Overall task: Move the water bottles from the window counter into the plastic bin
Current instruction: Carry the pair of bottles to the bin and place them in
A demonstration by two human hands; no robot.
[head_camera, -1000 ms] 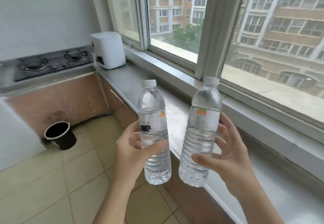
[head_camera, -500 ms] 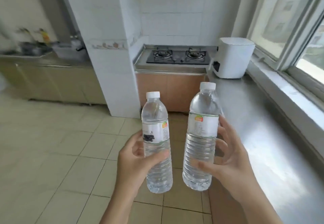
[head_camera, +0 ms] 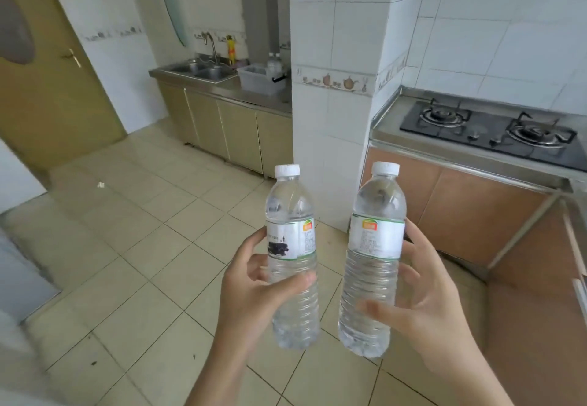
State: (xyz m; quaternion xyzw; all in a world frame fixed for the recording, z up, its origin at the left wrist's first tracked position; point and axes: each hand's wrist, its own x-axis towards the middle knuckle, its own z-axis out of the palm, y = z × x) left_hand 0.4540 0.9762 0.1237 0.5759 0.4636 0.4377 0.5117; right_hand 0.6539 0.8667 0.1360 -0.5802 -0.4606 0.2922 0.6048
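View from the head camera, kitchen interior. Since a second ago the outlook has swung from the window and its bench, past the white appliance, to the tiled floor point(head_camera: 133, 266), the tiled pillar point(head_camera: 333, 120) and the far sink bench point(head_camera: 222, 86); the window is now out of frame. The judgement follows that the person has turned away from the pick-up place and is carrying towards the deposit point.

On the sink bench, right of the steel sink point(head_camera: 203, 70), stands a pale plastic bin point(head_camera: 259, 80), probably the target, though it is small and soft at this distance. What look like two more bottles stand just behind it. To the right lies the gas hob point(head_camera: 486, 126).

The left hand point(head_camera: 254, 291) holds the left water bottle point(head_camera: 293, 256), thumb across the ribbed lower body, fingers point(head_camera: 254, 243) curled behind the label. The right hand point(head_camera: 428, 304) holds the right water bottle point(head_camera: 373, 259) likewise, thumb in front, fingers wrapped behind. As before, both bottles are upright, side by side and apart, in mid-air over the floor.

Each bottle is clear, ribbed, white-capped, apparently full, with a white label edged in green.
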